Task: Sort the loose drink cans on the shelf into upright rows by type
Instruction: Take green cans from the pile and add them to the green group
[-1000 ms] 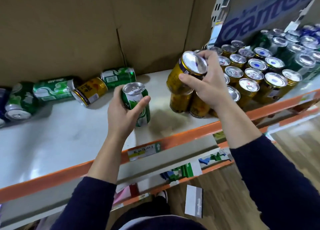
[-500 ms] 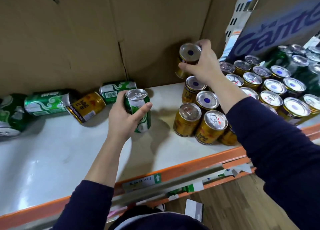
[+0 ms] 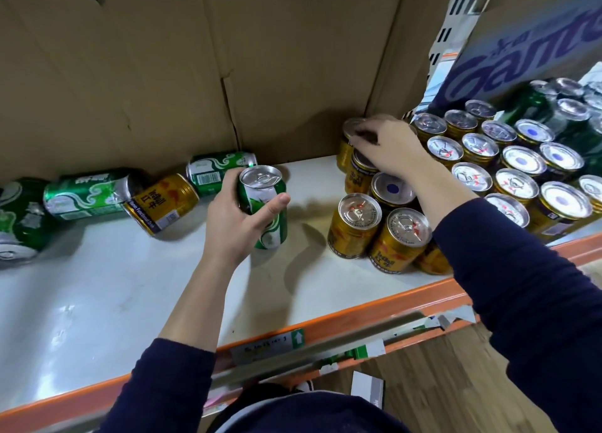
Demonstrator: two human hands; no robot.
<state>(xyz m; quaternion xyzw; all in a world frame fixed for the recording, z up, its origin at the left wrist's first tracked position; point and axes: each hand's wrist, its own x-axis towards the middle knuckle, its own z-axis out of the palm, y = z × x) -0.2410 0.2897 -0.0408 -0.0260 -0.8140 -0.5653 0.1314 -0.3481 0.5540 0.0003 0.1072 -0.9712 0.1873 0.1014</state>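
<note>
My left hand (image 3: 236, 219) grips an upright green can (image 3: 265, 204) standing on the white shelf (image 3: 97, 302). My right hand (image 3: 386, 145) reaches to the back wall, its fingers on the top of a gold can (image 3: 347, 140) that stands at the rear of the upright gold cans (image 3: 399, 237). Behind my left hand lie a green can (image 3: 221, 170), a gold can (image 3: 161, 202) and more green cans (image 3: 86, 193), all on their sides. Upright green cans (image 3: 534, 101) stand at the far right.
Brown cardboard (image 3: 195, 74) forms the back wall. A printed box (image 3: 527, 38) hangs over the cans at the right. The shelf has an orange front rail (image 3: 358, 315); wooden floor (image 3: 439, 383) shows below.
My right hand has carried the gold can from the front of the group to the back and lowered it onto the shelf. My left hand has stayed on the green can.
</note>
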